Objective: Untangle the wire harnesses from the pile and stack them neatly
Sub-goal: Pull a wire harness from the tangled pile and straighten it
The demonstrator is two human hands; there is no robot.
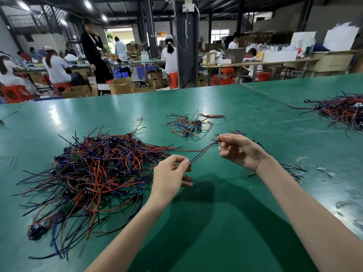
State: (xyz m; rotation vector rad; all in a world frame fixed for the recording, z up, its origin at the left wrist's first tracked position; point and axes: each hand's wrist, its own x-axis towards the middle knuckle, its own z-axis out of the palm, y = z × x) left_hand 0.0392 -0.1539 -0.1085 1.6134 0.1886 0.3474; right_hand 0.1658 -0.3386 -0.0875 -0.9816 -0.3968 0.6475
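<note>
Head view: my left hand (170, 174) pinches the small connector end of one wire harness (203, 152) between thumb and fingertips, low in the middle of the frame. My right hand (240, 150), just right of centre, is curled round its blue and red wire tips, and more wires poke out behind it. The tangled pile (92, 169) lies at left on the green table (216, 222). A small loose group (191, 124) lies above centre.
</note>
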